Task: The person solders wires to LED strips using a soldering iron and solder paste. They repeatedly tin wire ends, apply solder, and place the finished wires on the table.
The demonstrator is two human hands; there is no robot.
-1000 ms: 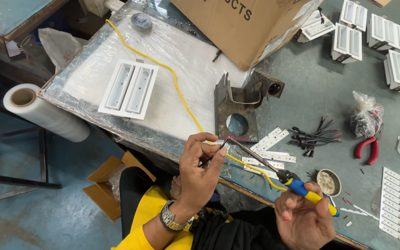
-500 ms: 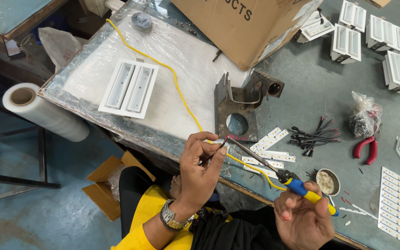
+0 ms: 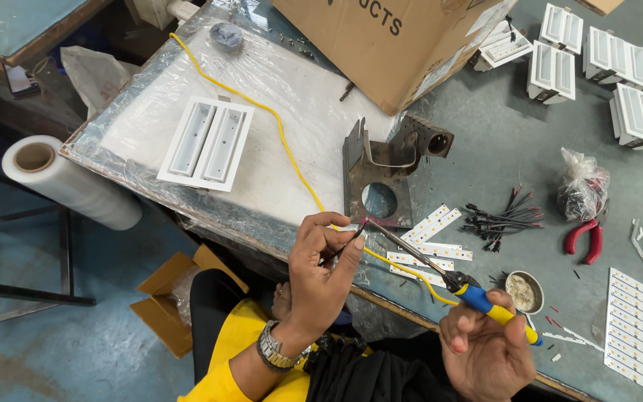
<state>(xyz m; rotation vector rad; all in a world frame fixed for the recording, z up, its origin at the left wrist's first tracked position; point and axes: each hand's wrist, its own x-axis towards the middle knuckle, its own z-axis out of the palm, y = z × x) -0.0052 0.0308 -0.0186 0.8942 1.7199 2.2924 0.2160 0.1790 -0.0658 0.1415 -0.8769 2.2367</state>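
Two hands, left hand (image 3: 321,268) fingers pinching thin wire (image 3: 342,246), soldering iron (image 3: 440,274) tip touching

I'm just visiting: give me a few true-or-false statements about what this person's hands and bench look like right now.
1. The right hand holds a soldering iron with a blue and yellow handle. True.
2. The left hand pinches a thin dark wire. True.
3. The red pliers are in the left hand. False: they lie on the bench, right of the black wires.
4. The iron's cord is green. False: the cord is yellow.
5. The plastic roll sits beside the table. True.
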